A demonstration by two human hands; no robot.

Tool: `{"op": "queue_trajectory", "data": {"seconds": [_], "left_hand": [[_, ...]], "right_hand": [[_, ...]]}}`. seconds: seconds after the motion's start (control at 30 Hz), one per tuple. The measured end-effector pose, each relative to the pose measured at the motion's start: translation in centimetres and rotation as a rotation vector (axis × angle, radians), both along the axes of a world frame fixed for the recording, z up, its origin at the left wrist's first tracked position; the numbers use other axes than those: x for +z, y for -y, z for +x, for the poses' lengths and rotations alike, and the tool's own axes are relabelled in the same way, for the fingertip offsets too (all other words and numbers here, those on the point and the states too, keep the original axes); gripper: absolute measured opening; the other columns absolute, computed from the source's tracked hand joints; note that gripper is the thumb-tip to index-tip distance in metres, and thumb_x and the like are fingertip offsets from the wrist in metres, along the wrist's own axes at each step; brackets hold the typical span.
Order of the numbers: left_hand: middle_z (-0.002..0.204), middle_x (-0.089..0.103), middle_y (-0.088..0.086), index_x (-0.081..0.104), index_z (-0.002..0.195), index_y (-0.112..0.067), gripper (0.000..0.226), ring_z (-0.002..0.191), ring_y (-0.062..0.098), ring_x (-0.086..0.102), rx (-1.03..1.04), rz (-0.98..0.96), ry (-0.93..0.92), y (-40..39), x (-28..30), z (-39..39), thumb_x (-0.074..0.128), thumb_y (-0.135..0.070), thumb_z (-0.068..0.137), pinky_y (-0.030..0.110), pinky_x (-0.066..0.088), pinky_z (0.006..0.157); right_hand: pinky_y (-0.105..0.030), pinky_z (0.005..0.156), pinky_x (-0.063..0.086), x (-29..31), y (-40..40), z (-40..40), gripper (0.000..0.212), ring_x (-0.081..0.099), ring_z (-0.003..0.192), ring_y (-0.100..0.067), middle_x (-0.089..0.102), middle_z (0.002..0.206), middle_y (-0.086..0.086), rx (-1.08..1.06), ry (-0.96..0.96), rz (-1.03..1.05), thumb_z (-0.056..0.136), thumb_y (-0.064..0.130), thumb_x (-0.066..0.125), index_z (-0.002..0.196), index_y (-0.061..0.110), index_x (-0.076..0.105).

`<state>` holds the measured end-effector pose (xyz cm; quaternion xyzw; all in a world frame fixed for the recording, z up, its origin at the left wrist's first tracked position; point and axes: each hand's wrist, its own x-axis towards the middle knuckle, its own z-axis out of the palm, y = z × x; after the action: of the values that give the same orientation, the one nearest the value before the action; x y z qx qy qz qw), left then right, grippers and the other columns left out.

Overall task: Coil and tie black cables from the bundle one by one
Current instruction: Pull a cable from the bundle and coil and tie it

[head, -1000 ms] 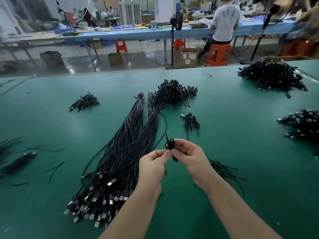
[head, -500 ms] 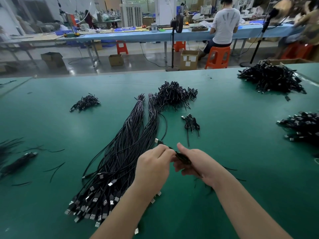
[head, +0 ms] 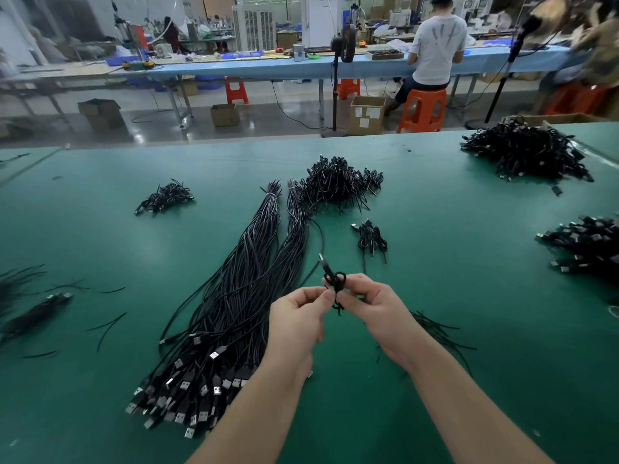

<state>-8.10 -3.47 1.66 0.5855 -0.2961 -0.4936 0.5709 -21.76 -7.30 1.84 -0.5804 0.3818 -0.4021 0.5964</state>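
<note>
Pinching one small coiled cable (head: 336,283) between both hands (head: 338,304).

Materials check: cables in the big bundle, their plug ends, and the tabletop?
Cable bundle: black, slightly glossy jacket, likely PVC or rubber; strands bend limply.
Plug ends: bright silver shells that glint, likely metal, on matte black housings, probably moulded plastic.
Tabletop: green, smooth, soft sheen; probably a rubber or vinyl mat, uncertain.

Your left hand (head: 299,311) and right hand (head: 375,308) pinch a small coiled black cable (head: 336,283) between them above the green table (head: 469,262). The long bundle of black USB cables (head: 234,313) lies just left of your hands. A small pile of tied black coils (head: 371,237) sits beyond them.
</note>
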Motion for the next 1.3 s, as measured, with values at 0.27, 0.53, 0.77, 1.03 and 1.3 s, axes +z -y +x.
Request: {"op": "queue_trajectory", "data": {"seconds": [0.27, 0.53, 0.77, 1.03, 1.3], "left_hand": [[0.055, 0.058, -0.005, 0.074, 0.071, -0.023, 0.019, 0.044, 0.010, 0.043, -0.032, -0.118, 0.153, 0.2, 0.0, 0.8, 0.076, -0.013, 0.088, 0.022, 0.040, 0.044], [0.086, 0.069, -0.010, 0.077, 0.086, -0.013, 0.003, 0.073, 0.004, 0.064, -0.006, -0.616, 1.072, 0.0, -0.8, 2.0, 0.077, -0.010, 0.087, 0.025, 0.055, 0.065], [0.066, 0.069, -0.012, 0.074, 0.076, -0.028, 0.018, 0.059, 0.003, 0.059, 0.060, -0.305, 0.566, -0.2, -1.0, 0.5, 0.078, -0.014, 0.086, 0.018, 0.047, 0.058], [0.059, 0.049, -0.001, 0.067, 0.087, -0.007, 0.006, 0.036, 0.007, 0.028, -0.141, 0.128, -0.353, 0.1, -0.2, 0.7, 0.067, -0.009, 0.093, 0.021, 0.029, 0.038], [0.060, 0.063, -0.009, 0.075, 0.080, -0.019, 0.010, 0.052, 0.006, 0.054, 0.028, -0.213, 0.370, -0.1, 0.4, 1.3, 0.077, -0.012, 0.087, 0.018, 0.046, 0.055]], "right_hand": [[-0.023, 0.062, 0.047, 0.3, 0.3, -0.5, 0.034, 0.051, 0.061, -0.009, 0.060, 0.083, 0.000, -0.083, 0.049, 0.097, 0.095, 0.000, 0.060, 0.100, 0.028, 0.078], [-0.022, 0.057, 0.044, 0.4, 0.3, -1.0, 0.029, 0.050, 0.063, -0.013, 0.061, 0.078, -0.004, 0.108, -0.018, 0.313, 0.083, 0.043, 0.067, 0.083, 0.016, 0.078], [-0.021, 0.068, 0.041, -0.5, 0.4, -0.4, 0.027, 0.048, 0.079, -0.015, 0.068, 0.091, -0.003, 0.080, 0.141, 0.268, 0.086, 0.015, 0.070, 0.112, 0.011, 0.075], [-0.023, 0.082, 0.049, -0.4, 0.2, -0.4, 0.024, 0.055, 0.086, -0.013, 0.060, 0.107, -0.005, -0.055, -0.165, -0.172, 0.088, -0.001, 0.070, 0.111, 0.005, 0.073], [-0.030, 0.043, 0.039, -0.1, -0.1, -0.5, 0.037, 0.046, 0.044, -0.015, 0.055, 0.059, -0.003, -0.183, -0.112, 0.120, 0.099, 0.042, 0.057, 0.079, 0.016, 0.075]]}}
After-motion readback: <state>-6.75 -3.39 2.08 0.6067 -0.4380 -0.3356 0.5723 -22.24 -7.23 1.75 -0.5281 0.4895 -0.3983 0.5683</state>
